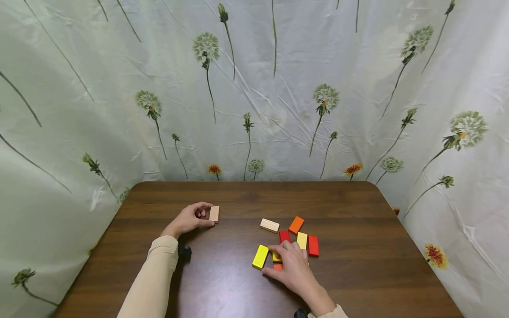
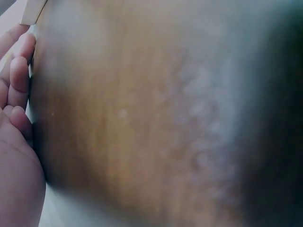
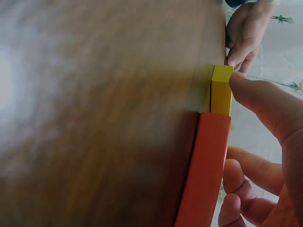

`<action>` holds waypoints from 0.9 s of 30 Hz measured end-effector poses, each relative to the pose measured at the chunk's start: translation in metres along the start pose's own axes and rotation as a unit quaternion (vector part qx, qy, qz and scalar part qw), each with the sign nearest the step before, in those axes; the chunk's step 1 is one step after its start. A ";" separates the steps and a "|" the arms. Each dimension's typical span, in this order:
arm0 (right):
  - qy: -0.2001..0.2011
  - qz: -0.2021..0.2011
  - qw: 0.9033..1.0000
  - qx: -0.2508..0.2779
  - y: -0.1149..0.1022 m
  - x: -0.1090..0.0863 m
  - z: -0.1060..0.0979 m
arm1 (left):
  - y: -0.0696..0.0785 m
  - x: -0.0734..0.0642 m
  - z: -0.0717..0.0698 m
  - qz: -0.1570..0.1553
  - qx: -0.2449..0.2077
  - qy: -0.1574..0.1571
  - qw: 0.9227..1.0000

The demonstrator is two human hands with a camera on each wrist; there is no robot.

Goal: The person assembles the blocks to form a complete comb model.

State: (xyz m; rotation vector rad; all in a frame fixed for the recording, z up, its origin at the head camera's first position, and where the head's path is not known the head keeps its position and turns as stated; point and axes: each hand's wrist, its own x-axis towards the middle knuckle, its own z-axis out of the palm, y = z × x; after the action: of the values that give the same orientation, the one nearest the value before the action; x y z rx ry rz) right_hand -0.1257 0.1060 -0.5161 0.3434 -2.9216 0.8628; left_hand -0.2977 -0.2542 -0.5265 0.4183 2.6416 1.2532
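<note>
In the head view, my left hand [image 1: 191,218] pinches a plain wooden block [image 1: 214,214] between thumb and forefinger, at the left of the table. A corner of that block [image 2: 33,10] shows above the fingers in the left wrist view. My right hand [image 1: 292,267] hovers over the group of coloured blocks, thumb and forefinger spread apart. Its thumb tip is right at the near end of a bright yellow block [image 1: 260,257]; the forefinger is just off its right side. Beneath the hand, another yellow block [image 1: 277,256] and an orange-red block [image 1: 278,267] are partly hidden.
A second plain wooden block [image 1: 270,225] lies between the hands, farther back. Around the right hand are an orange block [image 1: 296,225], a pale yellow block [image 1: 301,240] and red blocks [image 1: 313,246]. A flowered curtain [image 1: 254,88] hangs behind the brown table [image 1: 222,274].
</note>
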 end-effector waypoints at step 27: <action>-0.015 -0.028 0.999 -0.034 -0.015 0.015 0.005 | -0.001 -0.002 -0.001 0.011 -0.014 -0.008 1.000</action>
State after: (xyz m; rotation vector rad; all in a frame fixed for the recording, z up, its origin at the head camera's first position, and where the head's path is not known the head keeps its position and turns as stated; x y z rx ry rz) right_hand -0.1365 0.0882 -0.5098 0.4328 -2.9445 0.7544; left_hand -0.2959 -0.2564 -0.5260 0.4531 2.6102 1.2871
